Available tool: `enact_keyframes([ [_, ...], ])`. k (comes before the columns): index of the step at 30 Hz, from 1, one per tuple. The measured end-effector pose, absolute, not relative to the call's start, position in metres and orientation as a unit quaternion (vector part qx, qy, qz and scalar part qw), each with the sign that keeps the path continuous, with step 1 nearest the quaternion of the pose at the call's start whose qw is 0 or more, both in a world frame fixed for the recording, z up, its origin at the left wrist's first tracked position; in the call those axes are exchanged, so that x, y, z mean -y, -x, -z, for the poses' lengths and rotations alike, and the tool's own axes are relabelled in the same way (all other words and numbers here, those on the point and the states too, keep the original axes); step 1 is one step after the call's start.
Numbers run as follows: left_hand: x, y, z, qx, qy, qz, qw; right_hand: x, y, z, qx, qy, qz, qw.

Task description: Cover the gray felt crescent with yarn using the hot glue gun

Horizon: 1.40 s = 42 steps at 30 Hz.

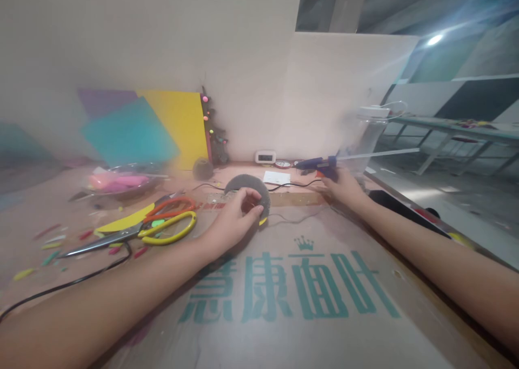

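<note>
My left hand point(239, 217) is closed on the edge of a dark grey, fuzzy-looking round disc point(244, 182), thumb and fingers pinching its right side. A small yellow piece point(263, 221) shows at the disc's lower edge, below my thumb. Farther right, my right hand point(344, 188) grips a blue hot glue gun point(312, 164) by its handle, near the orange trigger. Its nozzle points left, and a long pale glue stick point(381, 153) juts out of the back. The palm side of my right hand is hidden.
Orange-and-yellow-handled scissors point(133, 232) lie at left among scattered coloured scraps. Behind them are a bag of pink material point(119, 180) and coloured sheets point(130, 131). A small digital clock point(265, 157), a white card point(277, 178) and a clear plastic jug point(370, 136) stand toward the back.
</note>
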State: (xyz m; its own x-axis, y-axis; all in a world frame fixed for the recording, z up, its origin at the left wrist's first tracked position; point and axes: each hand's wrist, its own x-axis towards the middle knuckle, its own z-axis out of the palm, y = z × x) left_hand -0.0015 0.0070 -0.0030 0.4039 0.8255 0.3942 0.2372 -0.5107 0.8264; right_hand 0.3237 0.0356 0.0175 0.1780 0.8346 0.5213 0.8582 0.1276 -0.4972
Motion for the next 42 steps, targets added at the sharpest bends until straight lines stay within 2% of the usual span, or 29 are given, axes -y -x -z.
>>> enact_keyframes([
  [5,-0.013,0.003,0.008,-0.352,-0.745,-0.444,0.353,-0.017,-0.305,-0.037,0.567,0.719,-0.043,0.401],
  [8,-0.014,0.004,0.009,-0.359,-0.737,-0.463,0.336,-0.002,-0.282,-0.043,0.591,0.69,-0.074,0.411],
  [13,-0.017,0.004,0.009,-0.362,-0.73,-0.484,0.319,0.024,-0.243,-0.038,0.629,0.664,-0.056,0.4],
  [18,-0.02,0.004,0.007,-0.369,-0.703,-0.493,0.356,0.041,-0.225,-0.031,0.652,0.615,-0.096,0.432],
  [23,-0.021,0.005,0.005,-0.34,-0.697,-0.495,0.392,0.041,-0.225,-0.029,0.669,0.599,-0.112,0.425],
  [28,-0.015,0.003,0.004,-0.31,-0.719,-0.462,0.417,0.039,-0.227,-0.029,0.658,0.604,-0.108,0.437],
  [34,0.0,0.004,-0.001,-0.285,-0.794,-0.38,0.378,0.053,-0.212,-0.042,0.615,0.597,-0.148,0.493],
  [38,0.008,0.004,-0.006,-0.244,-0.819,-0.376,0.358,0.066,-0.197,-0.046,0.63,0.581,-0.193,0.477],
  [42,0.011,0.001,-0.007,-0.221,-0.816,-0.386,0.369,0.071,-0.193,-0.038,0.652,0.561,-0.16,0.485],
])
